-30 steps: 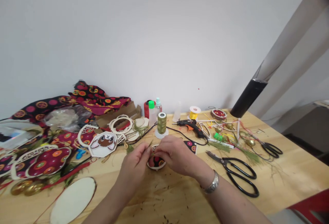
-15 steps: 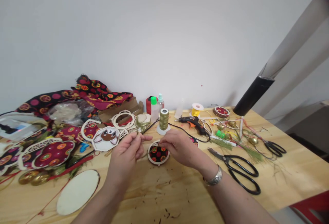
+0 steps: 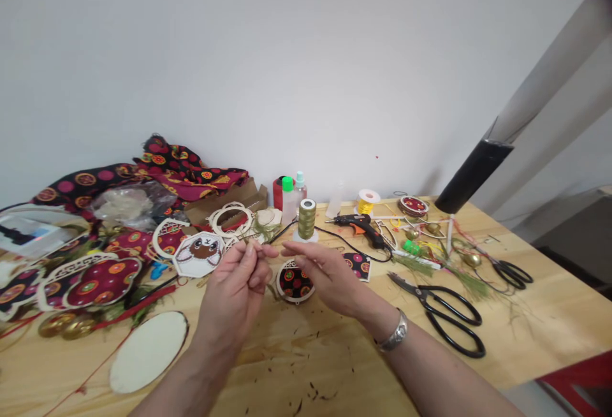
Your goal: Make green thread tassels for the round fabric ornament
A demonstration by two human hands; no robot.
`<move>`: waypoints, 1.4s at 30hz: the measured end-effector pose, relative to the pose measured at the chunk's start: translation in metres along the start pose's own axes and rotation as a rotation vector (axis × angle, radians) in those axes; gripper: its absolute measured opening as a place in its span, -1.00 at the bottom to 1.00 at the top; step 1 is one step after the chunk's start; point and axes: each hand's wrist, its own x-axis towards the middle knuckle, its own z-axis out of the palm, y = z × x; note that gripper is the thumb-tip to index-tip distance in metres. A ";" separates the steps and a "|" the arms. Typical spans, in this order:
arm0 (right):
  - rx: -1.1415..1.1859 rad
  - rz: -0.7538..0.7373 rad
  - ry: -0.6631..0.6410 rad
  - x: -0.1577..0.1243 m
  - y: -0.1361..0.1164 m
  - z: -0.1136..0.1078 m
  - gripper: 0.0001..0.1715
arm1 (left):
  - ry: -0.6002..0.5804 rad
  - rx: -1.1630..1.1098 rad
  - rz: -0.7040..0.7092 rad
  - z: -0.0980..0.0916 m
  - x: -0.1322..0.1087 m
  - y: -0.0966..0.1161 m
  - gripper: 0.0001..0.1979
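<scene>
My left hand (image 3: 243, 277) is closed, thumb and forefinger pinched together on a thin olive thread that barely shows. Just to its right, my right hand (image 3: 329, 273) is held with its fingers stretched out toward the left fingertips; I see nothing in it. Below and between both hands lies a round pendant (image 3: 295, 283) of dark flowered fabric in a pale wooden frame, partly covered by the right hand. Behind the hands stands a cone of olive thread (image 3: 306, 219).
Large black-handled scissors (image 3: 442, 312) lie right of my right forearm. A glue gun (image 3: 361, 226) and a yellow spool (image 3: 367, 203) are farther back. To the left are a sheep-face plaque (image 3: 198, 255), fabric ornaments (image 3: 102, 280) and a pale oval disc (image 3: 149, 352).
My right hand's fingers have straightened from a downward pinch and now point left. My left hand keeps its pinch almost in place. The view has shifted slightly.
</scene>
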 end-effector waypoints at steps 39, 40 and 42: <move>-0.172 0.200 -0.142 0.007 0.013 -0.030 -0.72 | 0.061 -0.029 0.089 -0.015 0.016 0.008 -0.89; -0.181 0.195 -0.137 0.007 0.012 -0.030 -0.72 | 0.059 -0.033 0.086 -0.015 0.016 0.009 -0.91; -0.200 0.180 -0.128 0.007 0.011 -0.029 -0.74 | 0.056 -0.033 0.071 -0.015 0.016 0.009 -0.93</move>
